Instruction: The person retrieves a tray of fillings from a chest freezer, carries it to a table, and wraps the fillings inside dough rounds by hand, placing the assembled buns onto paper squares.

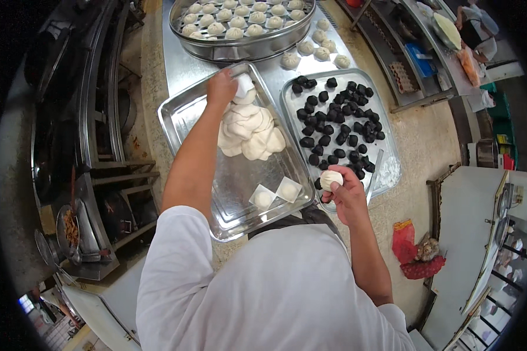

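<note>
Two hands at bun-making over steel trays on a worktop (427,146).

At far left a dark stove unit (70,128) stands beside the worktop. The left hand (221,88) reaches to the far end of the left tray (187,111), fingers pinched on a white paper square (243,85) just above the heap of flat dough rounds (249,130); two papered buns (275,194) sit at the tray's near edge. The right hand (346,190) cups a pleated white bun (331,178), fingers curled under it, over the near rim of the right tray (386,169) of black filling balls (336,120). A round steamer tray (240,50) of finished buns lies beyond, within reach.
</note>
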A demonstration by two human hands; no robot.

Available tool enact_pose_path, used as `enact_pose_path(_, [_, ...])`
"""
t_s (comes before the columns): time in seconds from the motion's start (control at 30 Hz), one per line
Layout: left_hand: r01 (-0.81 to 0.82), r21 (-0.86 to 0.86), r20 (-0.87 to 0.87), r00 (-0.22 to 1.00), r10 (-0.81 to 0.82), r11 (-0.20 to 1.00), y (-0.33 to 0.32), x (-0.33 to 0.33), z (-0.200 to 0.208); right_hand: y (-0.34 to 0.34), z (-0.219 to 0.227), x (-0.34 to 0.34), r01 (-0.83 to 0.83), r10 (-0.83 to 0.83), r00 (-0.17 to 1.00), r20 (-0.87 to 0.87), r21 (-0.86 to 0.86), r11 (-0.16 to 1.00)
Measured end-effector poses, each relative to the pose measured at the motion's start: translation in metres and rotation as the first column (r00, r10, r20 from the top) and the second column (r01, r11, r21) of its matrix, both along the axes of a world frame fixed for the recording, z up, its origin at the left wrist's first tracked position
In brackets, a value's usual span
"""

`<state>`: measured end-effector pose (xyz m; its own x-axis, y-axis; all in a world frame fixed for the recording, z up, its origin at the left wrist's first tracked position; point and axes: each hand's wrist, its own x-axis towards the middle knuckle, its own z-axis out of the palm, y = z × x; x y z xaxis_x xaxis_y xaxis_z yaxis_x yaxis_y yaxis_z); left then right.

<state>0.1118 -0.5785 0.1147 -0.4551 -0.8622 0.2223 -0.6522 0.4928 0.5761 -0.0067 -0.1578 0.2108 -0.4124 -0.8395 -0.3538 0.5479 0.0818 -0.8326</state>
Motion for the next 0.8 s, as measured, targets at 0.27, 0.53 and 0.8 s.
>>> enact_pose_path(0.27, [-0.065, 0.170, 0.153, 0.987, 0.039, 0.983, -0.006, 0.000, -0.010, -0.018, 0.001, 0.011, -0.012, 0.012, 0.999, -0.030, 0.026, 1.000])
enact_pose_path(0.53, [-0.124, 0.346, 0.213, 0.976, 0.051, 0.930, -0.005, -0.004, 0.007, -0.018, -0.002, 0.020, 0.025, -0.022, 0.999, -0.050, 0.048, 0.999])
enact_pose_path(0.8, [-0.020, 0.243, 0.072, 0.997, 0.003, 0.970, -0.005, 0.002, -0.002, -0.015, -0.002, 0.031, 0.063, -0.063, 0.998, -0.030, 0.022, 0.998])
